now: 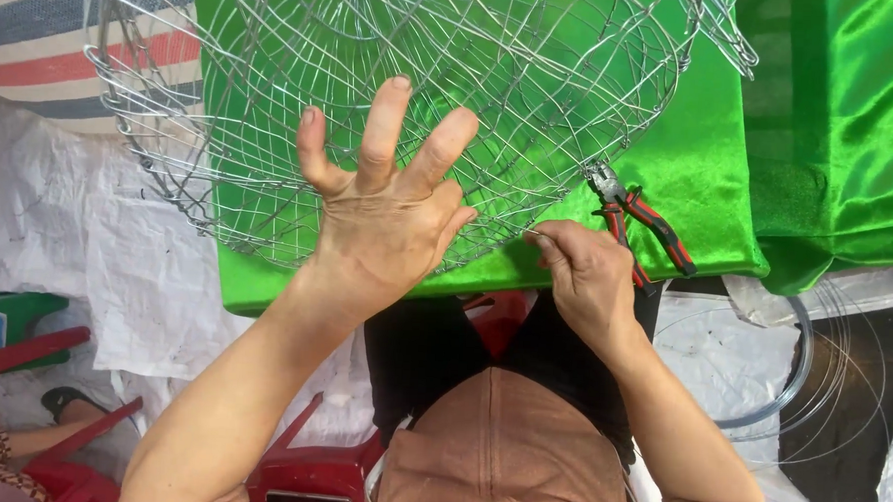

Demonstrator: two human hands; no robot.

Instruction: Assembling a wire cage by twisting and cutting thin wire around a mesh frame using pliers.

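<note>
Wire basket frame (422, 92), w/ most of its mesh of silver wire already woven, lies on its side on a table (696, 181) draped in bright green satin cloth. Left hand (388, 214) presses against the basket's lower wall, fingers (381, 130) spread wide & flat on the mesh, gripping nothing. Right hand (589, 276), just beside the rim at the table's near edge, has thumb & forefinger pinched on a thin wire end (534, 231); the rest of that hand is curled shut. Red-handled pliers (638, 220) rest on the cloth, jaws touching the rim, just beyond the right hand. Progress, as judged here: body of the basket looks largely formed, w/ looped edging along the rim; the loose end near the bottom suggests tying-off is unfinished at that spot. Coils of spare wire (818, 383) lie on the floor at right; red plastic stools (310, 464) stand below, near white sheeting (120, 259).
</note>
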